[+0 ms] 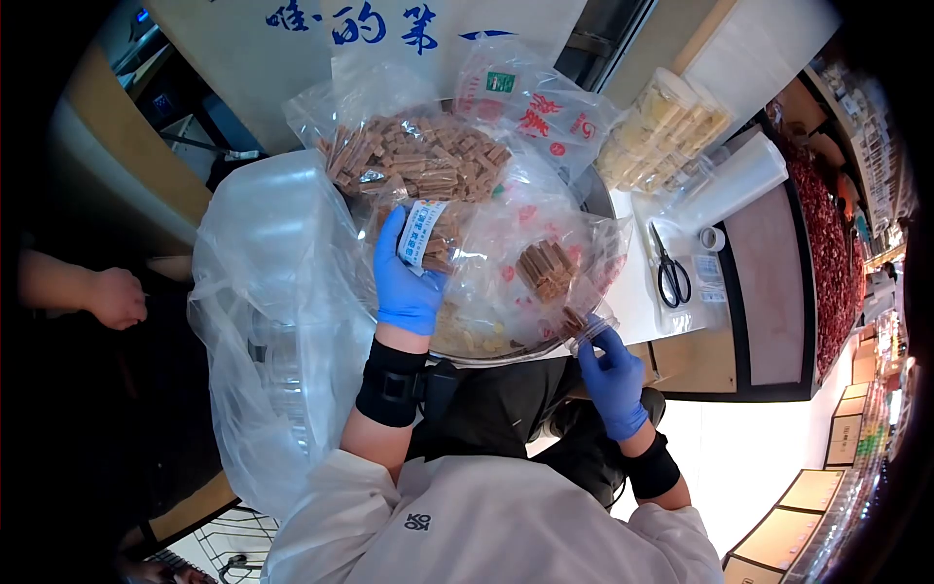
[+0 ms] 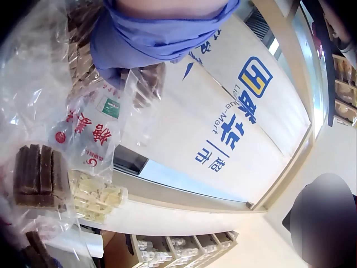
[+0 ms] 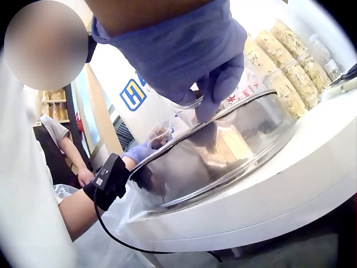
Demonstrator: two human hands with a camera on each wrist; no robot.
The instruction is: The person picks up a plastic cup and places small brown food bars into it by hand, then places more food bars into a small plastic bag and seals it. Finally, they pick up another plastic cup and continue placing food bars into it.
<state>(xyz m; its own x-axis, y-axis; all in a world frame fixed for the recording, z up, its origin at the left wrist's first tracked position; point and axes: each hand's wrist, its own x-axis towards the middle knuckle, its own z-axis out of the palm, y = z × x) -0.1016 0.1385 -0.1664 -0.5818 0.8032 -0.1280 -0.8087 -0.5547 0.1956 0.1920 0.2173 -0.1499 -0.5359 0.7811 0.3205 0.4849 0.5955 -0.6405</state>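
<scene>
My left hand [image 1: 407,292], in a blue glove, holds a clear package [image 1: 440,248] of brown sticks with a white-and-blue label. It is over the left side of a round metal tray [image 1: 467,358]. The package [image 2: 148,84] also shows beside that hand [image 2: 156,39] in the left wrist view. At the tray's front right rim my gloved right hand [image 1: 616,382] pinches clear plastic with a few brown sticks [image 1: 575,319] by it. A stacked bunch of brown sticks [image 1: 548,271] lies on clear plastic in the tray. Behind the left hand is a big heap of brown sticks [image 1: 418,156] in an open bag.
A red-printed clear bag [image 1: 530,107] lies at the tray's back. Clear tubs of pale pieces [image 1: 662,127], a plastic roll [image 1: 730,185], black scissors [image 1: 671,277] and a tape roll [image 1: 712,238] are on the right. Wrapped clear containers [image 1: 277,253] stand left, near another person's hand [image 1: 117,297].
</scene>
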